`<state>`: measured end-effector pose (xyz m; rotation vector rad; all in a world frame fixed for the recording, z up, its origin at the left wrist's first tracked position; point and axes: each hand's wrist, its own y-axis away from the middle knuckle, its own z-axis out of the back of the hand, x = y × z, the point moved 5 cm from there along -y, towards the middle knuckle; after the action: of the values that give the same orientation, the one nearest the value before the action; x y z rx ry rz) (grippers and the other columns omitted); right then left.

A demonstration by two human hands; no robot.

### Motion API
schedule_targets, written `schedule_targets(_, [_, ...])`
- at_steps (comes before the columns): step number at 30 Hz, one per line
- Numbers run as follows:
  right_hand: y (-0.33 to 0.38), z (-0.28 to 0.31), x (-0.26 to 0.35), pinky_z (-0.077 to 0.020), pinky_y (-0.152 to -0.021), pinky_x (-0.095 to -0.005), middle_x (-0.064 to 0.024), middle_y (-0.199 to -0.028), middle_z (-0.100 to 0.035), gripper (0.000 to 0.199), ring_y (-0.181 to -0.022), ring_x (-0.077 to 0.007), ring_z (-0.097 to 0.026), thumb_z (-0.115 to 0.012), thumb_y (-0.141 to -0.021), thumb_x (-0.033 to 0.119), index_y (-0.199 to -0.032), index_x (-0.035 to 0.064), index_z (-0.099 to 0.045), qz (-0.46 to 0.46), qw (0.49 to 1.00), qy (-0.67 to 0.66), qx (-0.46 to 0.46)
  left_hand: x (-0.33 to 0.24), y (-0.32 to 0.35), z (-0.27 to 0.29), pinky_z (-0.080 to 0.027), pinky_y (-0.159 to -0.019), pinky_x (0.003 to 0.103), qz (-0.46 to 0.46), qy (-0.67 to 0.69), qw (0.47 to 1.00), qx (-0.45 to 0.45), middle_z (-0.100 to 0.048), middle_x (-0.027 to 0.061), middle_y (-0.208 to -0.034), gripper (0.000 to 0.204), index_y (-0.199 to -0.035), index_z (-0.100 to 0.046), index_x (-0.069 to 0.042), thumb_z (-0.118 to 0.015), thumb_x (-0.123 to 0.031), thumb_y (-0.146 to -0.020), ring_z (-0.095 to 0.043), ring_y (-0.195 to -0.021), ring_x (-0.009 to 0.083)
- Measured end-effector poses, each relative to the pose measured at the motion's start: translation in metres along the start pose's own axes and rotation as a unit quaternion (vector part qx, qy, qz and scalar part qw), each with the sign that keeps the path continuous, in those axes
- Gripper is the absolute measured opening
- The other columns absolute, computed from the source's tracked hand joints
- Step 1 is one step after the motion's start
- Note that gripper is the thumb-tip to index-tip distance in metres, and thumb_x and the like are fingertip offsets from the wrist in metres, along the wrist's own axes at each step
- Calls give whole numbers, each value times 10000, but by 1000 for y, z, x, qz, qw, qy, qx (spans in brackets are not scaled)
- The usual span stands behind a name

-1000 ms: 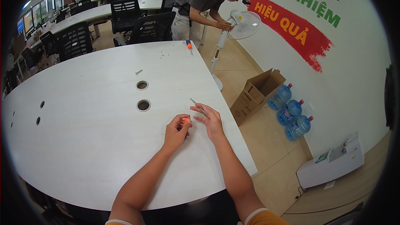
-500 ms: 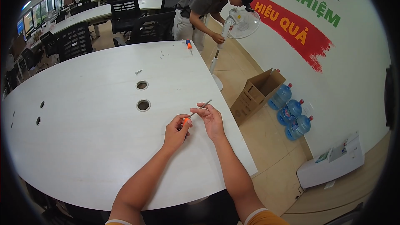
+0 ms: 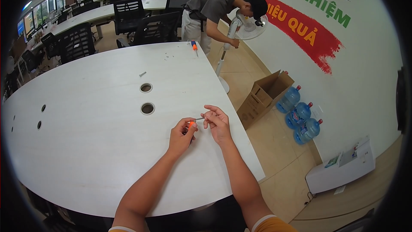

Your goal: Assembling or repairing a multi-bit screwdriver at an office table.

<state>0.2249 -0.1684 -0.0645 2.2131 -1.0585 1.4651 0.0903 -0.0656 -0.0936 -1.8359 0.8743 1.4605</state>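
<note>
My left hand [image 3: 182, 134] grips a small screwdriver with an orange handle [image 3: 190, 124] just above the white table [image 3: 86, 137]. Its thin metal shaft points right toward my right hand [image 3: 218, 122]. The fingers of my right hand are pinched at the shaft's tip; any small part held there is too small to tell. Both hands hover near the table's right edge, almost touching each other.
Two round cable holes [image 3: 147, 108] lie left of my hands, and a loose screw [image 3: 142, 74] farther back. Another screwdriver [image 3: 194, 45] lies at the far edge. A person [image 3: 214, 6] bends over a standing fan [image 3: 251, 21]. A cardboard box [image 3: 264, 96] and water bottles [image 3: 300, 116] stand on the floor.
My right hand drew in closer to the left hand. The thin shaft, which stuck up beyond the right hand before, now lies level between the two hands.
</note>
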Motion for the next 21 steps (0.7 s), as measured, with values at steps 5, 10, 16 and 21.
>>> schedule_targets(5, [2,-5,2,-540,-874,-318,-46,-889,-635,403,-598,-84,-490,-664,-935,43,-1322,-54,-604,-8,1000,-9,-6,2,0,1,-470,-545,232,-4,0,1000,1,-715,40,-910,307,-1266,-663,-65,-694,-267,-1038,-624,-643,70])
schedule_targets(10, [1,-1,-1,-471,-587,-262,-46,-961,-680,281,-540,-32,-413,-650,-1015,64,-1284,-16,-660,-43,998,30,-19,3,-1,1,-489,-554,244,-4,-9,1000,9,-709,47,-947,298,-1287,-655,-79,-680,-261,-1052,-628,-661,87])
schedule_targets(16, [5,-6,-5,-408,-506,-230,-55,-902,-704,228,-562,-32,-449,-668,-1031,115,-1214,-18,-702,-91,995,47,15,2,0,1,-487,-554,244,-1,-12,1000,10,-709,45,-937,307,-1285,-657,-78,-683,-275,-1051,-625,-662,86])
schedule_targets(21, [4,-7,-5,-407,-527,-221,-56,-883,-700,198,-592,-35,-476,-668,-1034,117,-1158,-31,-710,-88,995,44,18,3,-1,1,-485,-550,244,-7,-11,1000,10,-710,42,-933,310,-1285,-657,-77,-685,-277,-1049,-624,-658,85])
